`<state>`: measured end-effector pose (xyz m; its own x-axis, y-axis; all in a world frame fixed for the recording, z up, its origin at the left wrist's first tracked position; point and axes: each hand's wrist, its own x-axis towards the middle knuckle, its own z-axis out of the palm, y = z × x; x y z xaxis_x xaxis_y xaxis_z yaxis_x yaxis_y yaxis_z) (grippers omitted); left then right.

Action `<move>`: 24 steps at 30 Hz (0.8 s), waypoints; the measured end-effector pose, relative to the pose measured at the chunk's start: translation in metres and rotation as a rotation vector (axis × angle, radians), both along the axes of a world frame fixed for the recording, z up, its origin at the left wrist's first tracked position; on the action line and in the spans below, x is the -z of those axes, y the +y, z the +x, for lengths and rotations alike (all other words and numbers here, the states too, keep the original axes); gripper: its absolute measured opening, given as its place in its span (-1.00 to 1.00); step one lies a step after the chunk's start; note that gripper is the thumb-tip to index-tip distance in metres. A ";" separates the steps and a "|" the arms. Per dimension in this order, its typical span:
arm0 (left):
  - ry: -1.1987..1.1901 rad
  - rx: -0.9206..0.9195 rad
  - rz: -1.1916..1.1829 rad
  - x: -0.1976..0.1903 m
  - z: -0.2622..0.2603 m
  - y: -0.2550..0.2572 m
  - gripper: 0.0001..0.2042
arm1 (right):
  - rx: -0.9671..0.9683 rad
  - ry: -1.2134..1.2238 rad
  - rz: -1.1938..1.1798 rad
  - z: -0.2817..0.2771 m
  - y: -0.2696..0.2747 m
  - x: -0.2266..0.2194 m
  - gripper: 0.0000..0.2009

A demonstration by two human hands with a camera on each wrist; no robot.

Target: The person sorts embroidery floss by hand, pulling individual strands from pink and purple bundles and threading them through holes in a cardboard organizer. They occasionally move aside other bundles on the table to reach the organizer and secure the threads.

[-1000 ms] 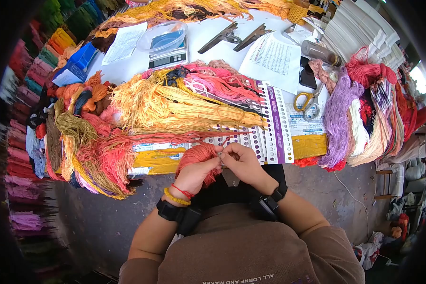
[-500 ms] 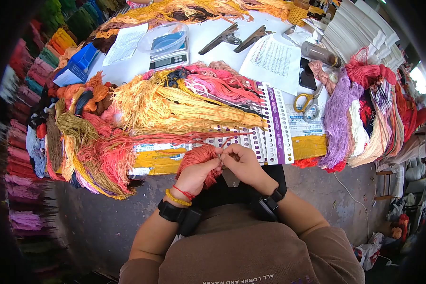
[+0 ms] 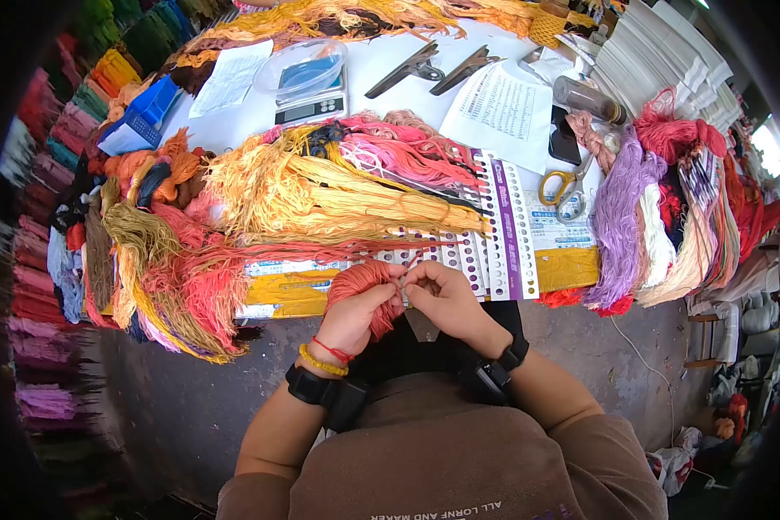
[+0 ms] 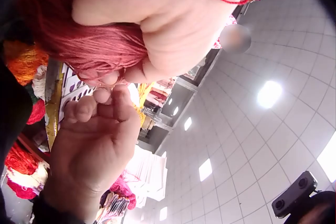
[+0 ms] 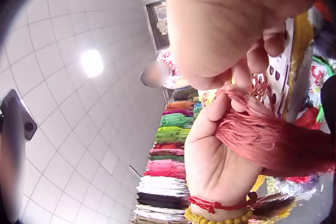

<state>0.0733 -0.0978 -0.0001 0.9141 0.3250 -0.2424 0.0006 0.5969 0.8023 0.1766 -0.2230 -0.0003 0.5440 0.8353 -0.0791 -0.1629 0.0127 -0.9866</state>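
Note:
A thick skein of coral-red thread [image 3: 358, 282] lies in my left hand [image 3: 348, 322], which grips it near the table's front edge. My right hand [image 3: 449, 305] has its fingers curled, thumb and fingertips meeting those of the left at the end of the skein. In the right wrist view the skein [image 5: 278, 142] spreads out of the left hand [image 5: 212, 155], and the right fingers pinch at its gathered end. From the left wrist, strands [image 4: 100, 50] drape below the left palm; the exact bit of thread between the fingertips is hidden.
Yellow skeins [image 3: 321, 195] and hole-punched thread cards [image 3: 507, 225] cover the table ahead. Scissors [image 3: 563, 191], a phone [image 3: 564, 143], a printed sheet [image 3: 498, 113], bulldog clips [image 3: 403, 71] and a scale [image 3: 308, 108] lie beyond. Purple skeins [image 3: 620, 225] hang at right. Another person [image 5: 170, 71] is across the table.
Both hands stay almost in place over the skein. Only slight movement of the fingertips and the skein shows.

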 end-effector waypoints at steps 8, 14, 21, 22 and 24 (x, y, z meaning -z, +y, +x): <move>0.014 0.015 -0.070 -0.009 -0.001 0.000 -0.73 | 0.013 -0.129 -0.101 -0.005 0.004 0.013 -0.85; -0.018 0.028 -0.047 -0.010 -0.002 -0.001 -0.72 | -0.045 -0.088 -0.112 -0.002 0.004 0.011 -0.87; -0.001 -0.048 -0.013 -0.010 -0.001 -0.003 -0.80 | -0.029 -0.062 -0.074 -0.003 0.003 0.003 -0.90; -0.001 -0.047 -0.013 -0.009 -0.001 -0.003 -0.80 | -0.034 -0.069 -0.071 -0.003 0.003 0.005 -0.90; -0.005 -0.072 -0.018 -0.009 0.000 -0.004 -0.80 | -0.039 -0.077 -0.068 -0.003 0.003 0.006 -0.90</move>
